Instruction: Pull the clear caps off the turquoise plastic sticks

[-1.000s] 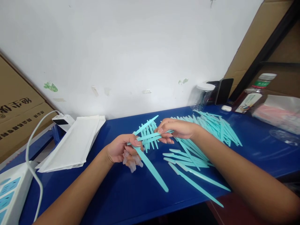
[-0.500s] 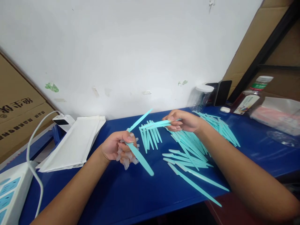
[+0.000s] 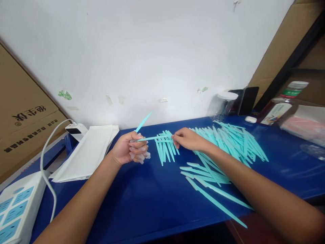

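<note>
My left hand [image 3: 130, 147] is closed on turquoise eyebrow razors and several clear plastic caps [image 3: 141, 155], which stick out between its fingers. One eyebrow razor [image 3: 144, 122] points up and away from that hand; another slim turquoise length reaches right toward my right hand. My right hand [image 3: 189, 139] pinches the end of a turquoise eyebrow razor [image 3: 166, 140], held across a short row of razors [image 3: 165, 152] on the blue table. Beside and beneath my right forearm lies a large heap of the same razors [image 3: 228, 142], with several loose ones [image 3: 218, 200] nearer the front edge.
White paper-like envelopes [image 3: 86, 152] and a white charger [image 3: 76, 130] with a cable are at left, near a power strip [image 3: 20, 210]. A clear jar [image 3: 223, 105], a dark phone [image 3: 248, 101], a bottle [image 3: 278, 106] and a bag [image 3: 304, 125] stand at back right.
My right hand has come left and slightly down, turning its back upward, over the row of razors. The razor that pointed down from my left hand no longer does; the view has shifted slightly.
</note>
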Available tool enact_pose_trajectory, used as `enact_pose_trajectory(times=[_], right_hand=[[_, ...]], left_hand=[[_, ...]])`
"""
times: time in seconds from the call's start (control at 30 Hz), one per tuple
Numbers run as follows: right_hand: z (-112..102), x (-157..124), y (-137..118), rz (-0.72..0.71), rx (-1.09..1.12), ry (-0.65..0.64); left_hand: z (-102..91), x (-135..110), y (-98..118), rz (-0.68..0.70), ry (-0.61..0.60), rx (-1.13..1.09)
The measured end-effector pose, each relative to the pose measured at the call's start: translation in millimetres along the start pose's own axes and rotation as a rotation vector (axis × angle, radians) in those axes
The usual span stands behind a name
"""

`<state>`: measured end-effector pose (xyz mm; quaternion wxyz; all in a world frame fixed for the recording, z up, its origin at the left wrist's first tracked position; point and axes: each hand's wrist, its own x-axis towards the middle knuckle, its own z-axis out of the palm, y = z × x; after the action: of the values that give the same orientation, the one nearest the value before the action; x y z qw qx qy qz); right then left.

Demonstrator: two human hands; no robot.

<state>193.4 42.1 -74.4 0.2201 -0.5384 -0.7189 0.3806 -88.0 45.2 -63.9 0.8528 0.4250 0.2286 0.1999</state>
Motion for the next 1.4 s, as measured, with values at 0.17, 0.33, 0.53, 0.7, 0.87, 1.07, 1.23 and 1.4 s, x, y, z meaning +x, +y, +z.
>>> enact_pose_trajectory(times=[0.17, 0.33, 0.53, 0.7, 0.87, 1.07, 1.23, 1.4], right_hand=[[5.7, -4.3, 0.3, -0.028, -0.107, 0.014], [4.8, -7.6, -4.4, -0.035, 0.008, -0.024], [8.7, -5.6, -9.4, -0.016, 0.288, 0.126], [21.6, -10.8, -12.4, 0.07, 0.268, 0.054], [27.0, -18.6, -11.6, -0.011, 0.112, -0.076], [21.6, -14.1, -7.0, -0.036, -0.077, 0.113], [19.4, -16.7, -6.6, 0.003, -0.188, 0.036], [22.6, -26.8, -13.8, 0.058, -0.227, -0.145]], left_hand=[[3.8, 1.7, -2.7, 0.012, 0.02, 0.025], [3.5, 2.0, -2.3, 0.012, 0.017, 0.029], [3.2, 1.4, -1.3, 0.023, 0.021, 0.038], [2.8, 1.3, -1.4, 0.027, 0.038, 0.034], [0.1, 2.6, -1.5, 0.028, 0.017, 0.028], [1.0, 2.6, -2.0, 0.023, 0.029, 0.036], [2.0, 3.9, -2.9, 0.02, 0.025, 0.035], [2.6, 4.7, -4.1, 0.02, 0.023, 0.038]])
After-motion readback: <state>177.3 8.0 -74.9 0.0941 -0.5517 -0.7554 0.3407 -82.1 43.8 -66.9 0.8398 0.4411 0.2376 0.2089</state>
